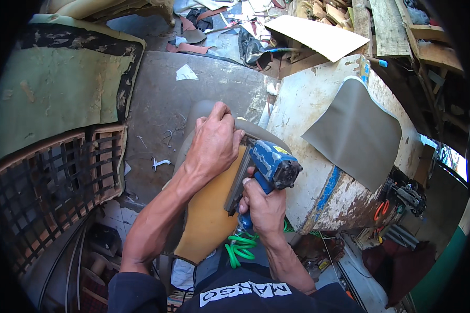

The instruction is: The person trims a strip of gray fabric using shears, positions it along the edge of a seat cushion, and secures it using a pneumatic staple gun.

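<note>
Gripped in my right hand (265,206) is a blue pneumatic staple gun (270,160), worn black at its end. A green coiled air hose (240,251) hangs below its handle. The gun's nose meets the far edge of a seat-shaped panel with a tan back (206,227). Grey upholstery cover (206,108) wraps round that panel's rim. My left hand (213,143) is closed at the same far edge, fingers curled down on the cover, close to the gun's nose. The exact pinch point is hidden beneath the fingers.
A worn whitish box (292,117) at the right bears a loose grey-brown material sheet (355,130). Left are a green padded panel (62,78) and a frame with black webbing (52,182). Scraps (214,36) and wood pieces (391,31) lie at the back.
</note>
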Available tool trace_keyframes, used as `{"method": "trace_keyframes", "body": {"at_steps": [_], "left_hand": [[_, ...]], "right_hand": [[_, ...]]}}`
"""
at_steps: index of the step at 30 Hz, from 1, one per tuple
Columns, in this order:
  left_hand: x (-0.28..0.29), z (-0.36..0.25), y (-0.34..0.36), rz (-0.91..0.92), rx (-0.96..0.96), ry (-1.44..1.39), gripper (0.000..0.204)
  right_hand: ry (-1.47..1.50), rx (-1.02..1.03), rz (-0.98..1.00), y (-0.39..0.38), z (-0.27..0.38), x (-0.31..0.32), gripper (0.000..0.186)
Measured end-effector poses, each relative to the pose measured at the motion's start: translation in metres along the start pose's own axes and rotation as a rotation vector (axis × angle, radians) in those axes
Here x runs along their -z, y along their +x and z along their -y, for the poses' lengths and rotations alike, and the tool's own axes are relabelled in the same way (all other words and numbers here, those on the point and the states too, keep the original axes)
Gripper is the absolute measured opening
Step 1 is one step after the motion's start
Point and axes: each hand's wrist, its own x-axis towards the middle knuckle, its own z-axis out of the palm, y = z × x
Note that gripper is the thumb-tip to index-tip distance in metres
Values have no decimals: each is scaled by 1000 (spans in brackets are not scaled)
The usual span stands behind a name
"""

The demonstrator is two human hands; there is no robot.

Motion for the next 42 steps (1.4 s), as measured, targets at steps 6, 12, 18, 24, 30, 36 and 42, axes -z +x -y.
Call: {"method": "trace_keyframes", "body": {"at_steps": [6, 12, 18, 24, 30, 36, 42], "left_hand": [[33, 18, -16, 65, -186, 265, 23], [27, 23, -21, -40, 35, -70, 22], [28, 23, -11, -291, 252, -13, 19], [29, 12, -40, -202, 11, -138, 22], [13, 7, -39, -171, -56, 226, 29], [11, 10, -30, -181, -16, 114, 26], [8, 13, -22, -142, 68, 163, 27]], "right_hand": [[31, -11, 47, 3, -3, 3, 25], [40, -16, 44, 2, -5, 4, 28], [34, 5, 46, 1, -4, 4, 28], [25, -12, 41, 4, -1, 4, 29], [16, 6, 23, 5, -5, 2, 28], [47, 10, 34, 5, -6, 7, 30], [39, 9, 45, 4, -3, 7, 30]]}}
